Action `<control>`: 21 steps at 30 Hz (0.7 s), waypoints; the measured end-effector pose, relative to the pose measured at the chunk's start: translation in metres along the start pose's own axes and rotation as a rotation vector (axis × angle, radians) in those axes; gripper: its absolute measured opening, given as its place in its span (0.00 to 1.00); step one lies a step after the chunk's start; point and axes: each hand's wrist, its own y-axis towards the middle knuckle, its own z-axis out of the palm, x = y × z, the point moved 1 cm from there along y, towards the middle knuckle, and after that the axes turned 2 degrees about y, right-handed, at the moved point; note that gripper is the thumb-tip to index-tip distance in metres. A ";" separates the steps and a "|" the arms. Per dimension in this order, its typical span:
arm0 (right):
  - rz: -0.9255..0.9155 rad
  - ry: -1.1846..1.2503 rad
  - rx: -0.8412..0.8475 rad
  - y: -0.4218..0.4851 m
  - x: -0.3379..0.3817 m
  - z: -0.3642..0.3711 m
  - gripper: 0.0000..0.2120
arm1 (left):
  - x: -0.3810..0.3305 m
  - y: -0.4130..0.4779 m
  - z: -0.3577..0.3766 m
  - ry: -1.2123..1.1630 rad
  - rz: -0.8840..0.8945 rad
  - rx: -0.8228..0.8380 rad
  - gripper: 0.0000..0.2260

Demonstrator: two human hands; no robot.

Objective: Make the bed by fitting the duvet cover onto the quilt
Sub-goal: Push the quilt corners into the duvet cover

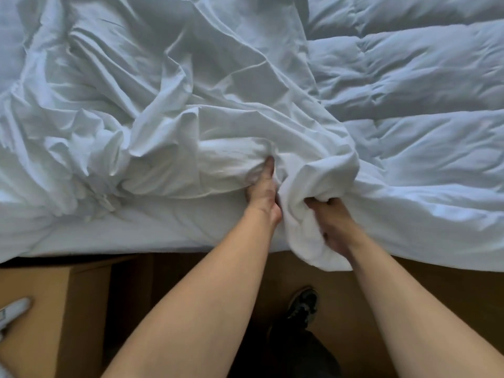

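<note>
- Where the near edge of the bed [136,236] runs across the view, a thin, crumpled white duvet cover [152,105] is spread over its left and middle parts.
- A puffy, stitched white quilt [414,110] is laid over the right part of the bed, with its near corner bunched at the mattress edge and hanging slightly over it.
- The left hand [263,190] is pushed into the folds of the duvet cover; its thumb is seen on top of the cloth, while the other fingers are hidden beneath, so a gathered fold is gripped.
- The right hand [331,222] is curled round the bunched corner of the quilt, the fingers being closed tight on the padding just beside the left hand.
- The edge of the duvet cover is draped over the quilt corner between the two hands.
- A brown wooden floor [425,296] is seen below the bed, and a dark shoe [304,302] is planted on it.
- A tan cardboard box [35,309] is placed at the lower left, with a pale object [15,309] resting on it; what it is cannot be told.
- No writing or label can be read anywhere.
</note>
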 end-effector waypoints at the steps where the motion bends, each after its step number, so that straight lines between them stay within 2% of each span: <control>1: -0.020 -0.022 -0.017 0.001 -0.005 -0.006 0.12 | 0.003 0.003 0.005 -0.025 0.084 -0.120 0.24; 3: -0.117 -0.139 -0.175 0.004 -0.011 -0.029 0.09 | 0.004 0.009 0.009 -0.059 0.299 -0.377 0.17; 5: -0.166 -0.319 -0.314 0.008 -0.010 -0.060 0.10 | 0.003 0.013 0.007 -0.026 0.436 -0.513 0.11; 7: -0.222 -0.501 -0.397 0.011 -0.008 -0.095 0.12 | 0.007 0.011 0.000 0.009 0.495 -0.602 0.04; 10: -0.329 -0.589 -0.498 0.006 0.000 -0.165 0.13 | 0.016 0.001 -0.012 0.030 0.521 -0.738 0.06; 14: -0.347 -0.654 -0.580 0.002 0.025 -0.248 0.13 | 0.049 -0.010 -0.002 0.014 0.422 -0.676 0.07; 16: -0.307 -0.645 -0.571 0.003 0.038 -0.252 0.14 | 0.063 -0.016 0.005 0.005 0.399 -0.655 0.06; 19: -0.202 -0.713 -0.465 0.000 0.030 -0.240 0.16 | 0.069 -0.024 -0.006 0.056 0.362 -0.620 0.05; 21: -0.167 -0.708 -0.504 -0.014 0.017 -0.221 0.18 | 0.072 -0.029 -0.023 0.168 0.296 -0.556 0.08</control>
